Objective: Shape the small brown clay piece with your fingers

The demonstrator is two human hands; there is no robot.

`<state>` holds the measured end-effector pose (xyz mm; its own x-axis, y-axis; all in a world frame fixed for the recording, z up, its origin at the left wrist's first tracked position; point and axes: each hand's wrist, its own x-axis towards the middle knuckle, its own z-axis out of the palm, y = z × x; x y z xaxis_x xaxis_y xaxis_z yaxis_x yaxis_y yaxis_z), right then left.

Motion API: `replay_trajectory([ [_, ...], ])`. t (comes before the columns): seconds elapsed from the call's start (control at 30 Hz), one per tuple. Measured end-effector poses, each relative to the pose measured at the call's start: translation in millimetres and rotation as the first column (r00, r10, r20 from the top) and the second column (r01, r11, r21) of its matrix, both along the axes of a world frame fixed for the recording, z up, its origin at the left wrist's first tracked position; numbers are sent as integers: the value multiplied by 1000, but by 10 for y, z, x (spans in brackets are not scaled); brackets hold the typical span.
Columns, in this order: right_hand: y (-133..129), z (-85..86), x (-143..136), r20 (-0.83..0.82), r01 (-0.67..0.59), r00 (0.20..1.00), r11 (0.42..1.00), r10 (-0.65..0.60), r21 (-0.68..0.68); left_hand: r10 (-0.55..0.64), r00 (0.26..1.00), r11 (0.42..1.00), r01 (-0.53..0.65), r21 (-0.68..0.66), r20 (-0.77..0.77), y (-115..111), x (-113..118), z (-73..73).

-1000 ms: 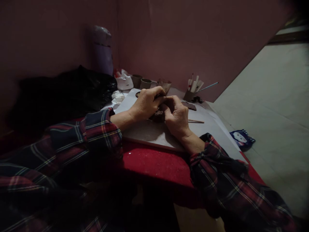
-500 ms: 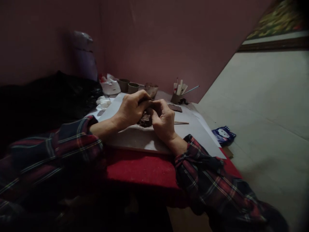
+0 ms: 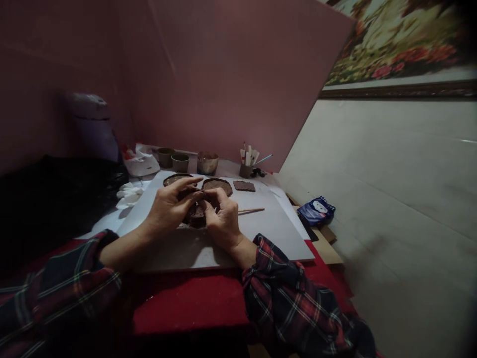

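Observation:
Over the white board [image 3: 272, 233], my left hand [image 3: 167, 206] and my right hand [image 3: 224, 219] meet at their fingertips. Both pinch a small dark brown piece that looks like clay, mostly hidden by the fingers. Directly beneath them a rough brown clay lump [image 3: 197, 217] rests on the board, partly covered by my hands. Behind my fingers lie two round, rimmed clay pieces, one on the left [image 3: 175, 179] and one on the right [image 3: 217, 185]. A flat clay slab [image 3: 244, 186] is to their right. Beside my right hand lies a thin wooden stick [image 3: 252, 210].
Along the back stand two small dark cups [image 3: 180, 162], a stained bowl [image 3: 207, 163] and a holder with brushes and tools [image 3: 246, 170]. White crumpled tissue [image 3: 129, 195] and a black plastic bag [image 3: 63, 199] are at left. A blue packet [image 3: 316, 211] lies beyond the right edge.
The view has turned right and tilted up, so everything sits further left and lower. My left index finger has straightened. Both hands still meet over the lump, and the round clay pieces now show.

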<state>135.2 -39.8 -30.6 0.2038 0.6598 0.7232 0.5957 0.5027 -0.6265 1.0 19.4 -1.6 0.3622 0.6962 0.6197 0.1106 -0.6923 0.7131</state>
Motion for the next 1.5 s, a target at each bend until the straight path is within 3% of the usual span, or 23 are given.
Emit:
replay_trajectory([
  [0.17,-3,-4,-2,34,23,999,1000,-23,12,-1,997,1000,3,17,-82,26,-24,10],
  [0.67,8,-16,-18,27,-7,1000,999,6,34,102,990,995,-100,31,-93,0,-10,-21],
  [0.93,13,25,-5,-140,3,990,998,-11,-60,-37,999,981,37,-188,3,25,-38,-6],
  [1.17,-3,-3,-1,-211,-41,977,996,24,-75,-158,958,830,261,-492,241,18,-46,26],
  [1.23,-17,-7,-5,-181,-41,983,997,28,-68,-169,948,797,292,-529,269,4,-41,35],
  [1.37,-37,-11,-13,-141,-14,990,999,7,-52,-191,946,789,307,-532,262,-42,-24,43],
  [1.5,-32,-30,-13,-96,-41,995,998,35,-54,-168,968,823,241,-515,185,-62,-12,45],
])
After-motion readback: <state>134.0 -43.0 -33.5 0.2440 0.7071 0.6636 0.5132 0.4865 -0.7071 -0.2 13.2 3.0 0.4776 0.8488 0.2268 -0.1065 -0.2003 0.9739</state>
